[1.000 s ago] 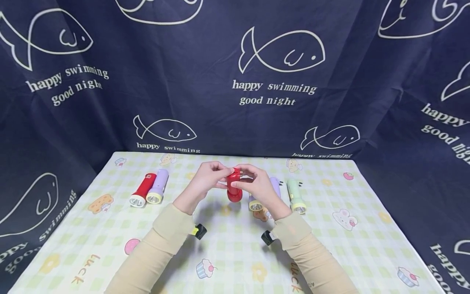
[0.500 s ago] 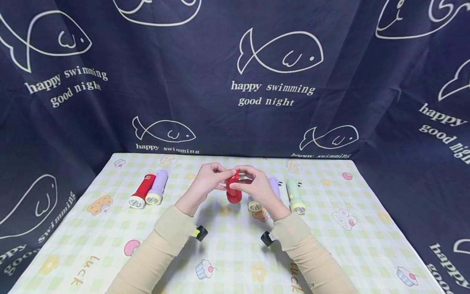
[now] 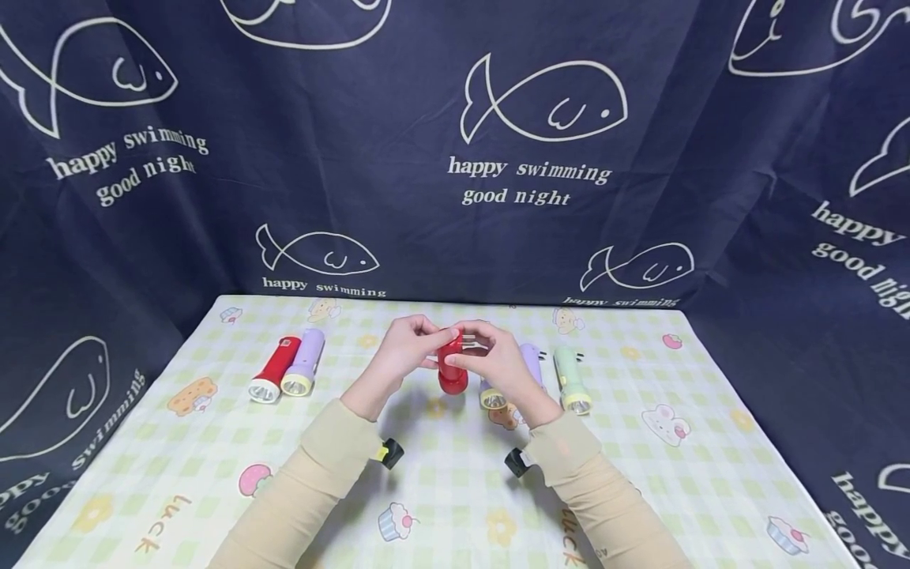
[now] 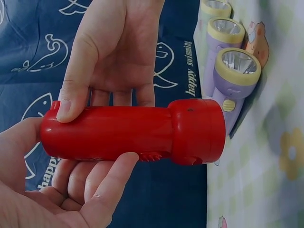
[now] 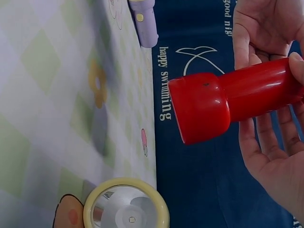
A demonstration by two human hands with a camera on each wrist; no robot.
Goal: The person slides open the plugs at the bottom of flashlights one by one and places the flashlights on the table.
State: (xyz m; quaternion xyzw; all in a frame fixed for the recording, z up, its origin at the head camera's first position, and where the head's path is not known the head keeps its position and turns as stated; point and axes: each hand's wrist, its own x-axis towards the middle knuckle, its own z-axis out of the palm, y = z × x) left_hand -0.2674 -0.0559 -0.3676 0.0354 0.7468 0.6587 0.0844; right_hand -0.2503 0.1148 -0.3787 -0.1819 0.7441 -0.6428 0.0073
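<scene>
Both hands hold a red flashlight (image 3: pixel 452 367) above the middle of the table, its wide head end down. My left hand (image 3: pixel 405 348) grips the narrow tail end, thumb along the body. From the other side, the thumb and fingers of my right hand (image 3: pixel 498 352) pinch the body. Metal prongs (image 3: pixel 469 341) stick out of the tail toward the right palm. In the left wrist view the flashlight (image 4: pixel 123 133) lies across both hands, with a ribbed switch (image 4: pixel 151 156) beside the left fingertip. The right wrist view shows its smooth wide head (image 5: pixel 199 109).
A red flashlight (image 3: pixel 277 367) and a purple flashlight (image 3: pixel 306 362) lie side by side on the left. Beyond the right hand, two purple flashlights (image 4: pixel 237 71) show in the left wrist view. A green flashlight (image 3: pixel 571 379) lies farther right. The checked tablecloth (image 3: pixel 441 490) meets a dark blue curtain (image 3: pixel 398 158).
The held red flashlight has turned slightly and its prongs show more clearly on the right. Both hands keep their places on it.
</scene>
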